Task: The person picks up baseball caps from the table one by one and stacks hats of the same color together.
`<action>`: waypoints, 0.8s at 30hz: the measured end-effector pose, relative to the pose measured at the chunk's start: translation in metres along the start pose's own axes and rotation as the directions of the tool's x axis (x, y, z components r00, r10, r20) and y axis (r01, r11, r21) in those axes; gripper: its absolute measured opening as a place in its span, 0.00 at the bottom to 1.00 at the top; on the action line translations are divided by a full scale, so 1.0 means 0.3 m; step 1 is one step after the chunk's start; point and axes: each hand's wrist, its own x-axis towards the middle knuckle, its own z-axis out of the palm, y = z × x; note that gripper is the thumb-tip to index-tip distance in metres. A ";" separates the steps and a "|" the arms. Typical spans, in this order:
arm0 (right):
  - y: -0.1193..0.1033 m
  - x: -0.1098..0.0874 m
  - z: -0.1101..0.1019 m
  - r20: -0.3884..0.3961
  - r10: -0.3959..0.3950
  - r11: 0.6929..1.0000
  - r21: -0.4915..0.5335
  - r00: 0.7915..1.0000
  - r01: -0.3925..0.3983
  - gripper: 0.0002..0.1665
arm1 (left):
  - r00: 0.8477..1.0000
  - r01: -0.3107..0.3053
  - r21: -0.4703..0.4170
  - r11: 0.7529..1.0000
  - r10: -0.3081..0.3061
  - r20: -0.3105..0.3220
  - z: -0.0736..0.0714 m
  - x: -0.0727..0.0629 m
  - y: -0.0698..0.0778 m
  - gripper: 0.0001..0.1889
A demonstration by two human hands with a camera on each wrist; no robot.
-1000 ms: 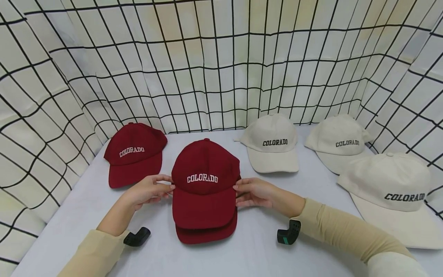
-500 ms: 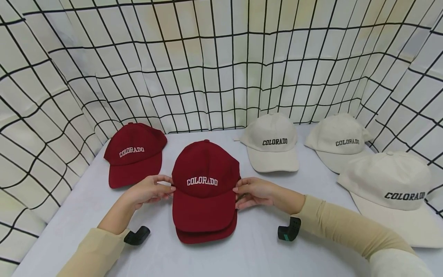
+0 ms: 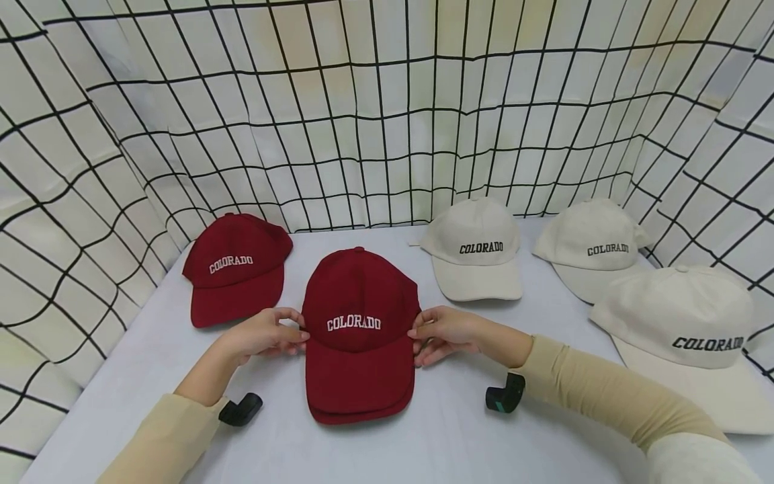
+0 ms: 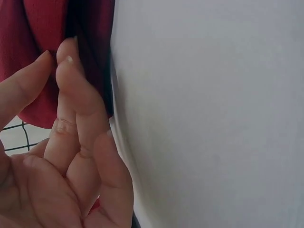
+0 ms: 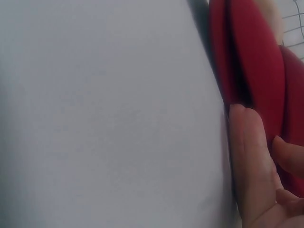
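Note:
In the middle of the head view, a dark red cap with white COLORADO lettering sits over a second red cap, whose brim edge shows just below the upper brim. My left hand pinches the upper cap's left side between thumb and fingers, where brim meets crown. At the opposite side my right hand pinches it likewise. The left wrist view has the thumb and fingertips at the red fabric. In the right wrist view, two brim layers lie close together above the fingers.
Another red cap sits at the back left. Three off-white caps stand to the right: one at the back, one farther right, a nearer one. A black-gridded white cloth wall surrounds the white table.
Both hands have drawn the upper red cap slightly toward me and down, so less of the lower cap's brim shows. The other caps have stayed in place.

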 end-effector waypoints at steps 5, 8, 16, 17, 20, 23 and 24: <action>-0.002 0.002 -0.005 0.007 -0.002 1.000 -0.020 1.000 0.002 0.03 | 1.000 0.004 0.017 1.000 -0.004 0.004 -0.002 0.004 0.000 0.12; -0.005 0.002 -0.006 0.009 -0.006 1.000 -0.029 1.000 0.007 0.03 | 1.000 0.002 0.016 1.000 -0.002 0.012 -0.003 0.004 0.000 0.12; -0.004 -0.005 -0.012 -0.004 -0.026 0.999 -0.037 1.000 0.026 0.02 | 1.000 0.014 0.025 1.000 -0.013 -0.008 0.001 0.001 0.012 0.12; -0.002 -0.006 -0.013 -0.004 -0.029 0.999 -0.037 1.000 0.029 0.02 | 1.000 0.016 0.029 0.999 -0.015 -0.012 0.002 -0.001 0.013 0.13; 0.001 -0.012 -0.017 0.000 -0.039 0.998 -0.042 0.999 0.039 0.03 | 1.000 0.015 0.046 0.999 -0.014 -0.020 0.005 -0.005 0.016 0.14; 0.004 -0.021 -0.025 0.007 -0.055 0.997 -0.057 0.998 0.055 0.04 | 0.999 0.015 0.064 0.998 -0.013 -0.031 0.005 -0.013 0.014 0.15; 0.005 -0.024 -0.028 0.011 -0.060 0.996 -0.064 0.998 0.061 0.05 | 0.999 0.012 0.071 0.997 -0.010 -0.033 0.004 -0.016 0.013 0.15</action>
